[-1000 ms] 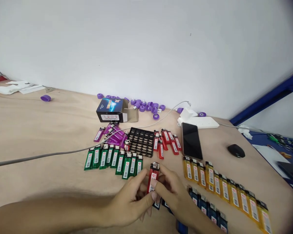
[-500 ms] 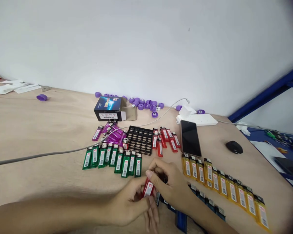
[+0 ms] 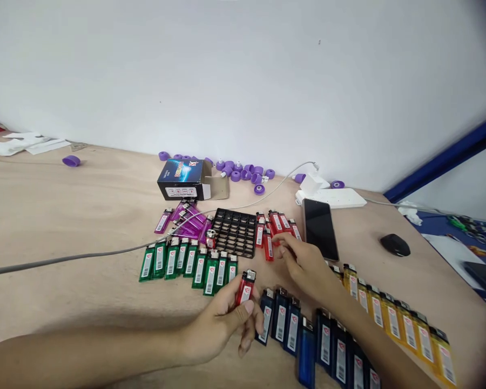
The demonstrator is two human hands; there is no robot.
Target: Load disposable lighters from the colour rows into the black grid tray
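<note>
My left hand (image 3: 222, 324) is closed around a red lighter (image 3: 245, 288), held upright just above the table. My right hand (image 3: 303, 265) stretches forward with fingers curled over the pile of red lighters (image 3: 275, 232) beside the black plastic grid tray (image 3: 235, 233); its fingertips touch one of them. A single lighter (image 3: 210, 238) stands in the tray's left edge. Rows of green lighters (image 3: 186, 262), blue lighters (image 3: 308, 332) and yellow lighters (image 3: 392, 319) lie on the wooden table (image 3: 85, 216). Purple lighters (image 3: 188, 220) are heaped behind the green ones.
A small printed box (image 3: 184, 180) and scattered purple caps (image 3: 243, 174) lie near the wall. A phone (image 3: 319, 228), a white power strip (image 3: 336, 197), a black mouse (image 3: 395, 245) and a grey cable (image 3: 65, 260) are on the table. Papers (image 3: 28, 143) sit far left.
My right hand let go of the red lighter and reached forward to the red pile. My left hand keeps the lighter. The blue lighters under the hands are now uncovered.
</note>
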